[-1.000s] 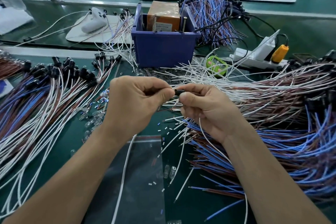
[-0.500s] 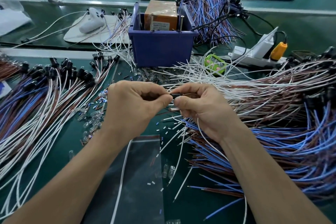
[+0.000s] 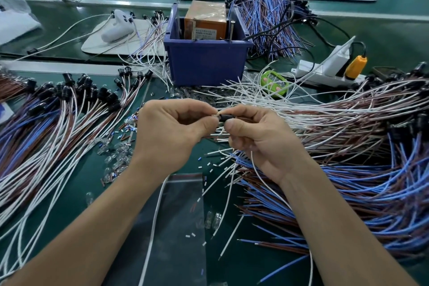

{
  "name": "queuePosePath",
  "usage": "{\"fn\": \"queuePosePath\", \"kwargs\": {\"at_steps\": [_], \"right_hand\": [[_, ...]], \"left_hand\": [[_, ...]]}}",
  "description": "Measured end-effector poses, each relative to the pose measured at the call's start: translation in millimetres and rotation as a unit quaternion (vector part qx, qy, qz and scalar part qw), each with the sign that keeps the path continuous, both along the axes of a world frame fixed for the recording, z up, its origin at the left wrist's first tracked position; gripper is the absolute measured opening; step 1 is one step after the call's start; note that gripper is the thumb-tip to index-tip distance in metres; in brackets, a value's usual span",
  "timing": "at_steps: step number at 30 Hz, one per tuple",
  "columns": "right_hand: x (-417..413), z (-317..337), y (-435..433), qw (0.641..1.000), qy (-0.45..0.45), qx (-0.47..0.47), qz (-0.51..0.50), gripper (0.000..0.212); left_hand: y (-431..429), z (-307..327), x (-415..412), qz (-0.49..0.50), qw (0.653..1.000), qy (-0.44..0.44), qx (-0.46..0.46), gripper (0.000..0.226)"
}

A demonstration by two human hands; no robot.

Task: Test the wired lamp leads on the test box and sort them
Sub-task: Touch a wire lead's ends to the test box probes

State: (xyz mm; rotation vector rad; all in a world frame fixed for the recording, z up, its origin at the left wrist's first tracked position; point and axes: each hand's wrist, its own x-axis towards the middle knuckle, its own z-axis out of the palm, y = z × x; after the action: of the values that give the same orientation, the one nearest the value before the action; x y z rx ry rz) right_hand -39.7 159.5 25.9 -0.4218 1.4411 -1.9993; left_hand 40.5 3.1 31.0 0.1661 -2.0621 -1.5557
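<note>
My right hand (image 3: 260,144) pinches a small black lamp socket (image 3: 225,117) whose white lead trails down past my wrist. My left hand (image 3: 169,132) pinches a tiny clear bulb (image 3: 215,114) right at the socket's open end. Both hands meet above the green bench, in front of the blue bin (image 3: 205,58) that holds the orange test box (image 3: 205,23) with two upright metal pins. A fanned pile of socketed leads (image 3: 51,123) lies at the left. A bigger pile of white, brown and blue leads (image 3: 348,146) spreads across the right.
Loose clear bulbs (image 3: 116,158) and cut sleeve bits litter the bench left of my hands. A clear plastic bag (image 3: 178,216) lies between my forearms. A white power strip with a yellow plug (image 3: 334,69), a green gadget (image 3: 274,83) and another lead bundle (image 3: 267,11) sit behind.
My hands stay together at the same spot. The bulb tip now shows between my left fingertips and the socket; the camera view has shifted slightly.
</note>
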Motion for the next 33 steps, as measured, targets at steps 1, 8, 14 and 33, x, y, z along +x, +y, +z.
{"fn": "queuePosePath", "kwargs": {"at_steps": [1, 8, 14, 33], "right_hand": [[0, 0, 0, 1.000, -0.005, -0.003, 0.001, 0.014], [0, 2, -1, 1.000, -0.012, -0.009, -0.013, 0.032], [3, 0, -4, 1.000, -0.005, -0.019, -0.021, 0.027], [2, -5, -1, 0.999, 0.001, -0.028, 0.022, 0.012]], "left_hand": [[0, 1, 0, 0.002, 1.000, -0.002, -0.002, 0.026], [5, 1, 1, 0.029, 0.999, -0.010, -0.025, 0.031], [11, 0, 3, 0.050, 0.998, 0.018, -0.042, 0.033], [6, 0, 1, -0.002, 0.998, 0.001, 0.067, 0.026]]}}
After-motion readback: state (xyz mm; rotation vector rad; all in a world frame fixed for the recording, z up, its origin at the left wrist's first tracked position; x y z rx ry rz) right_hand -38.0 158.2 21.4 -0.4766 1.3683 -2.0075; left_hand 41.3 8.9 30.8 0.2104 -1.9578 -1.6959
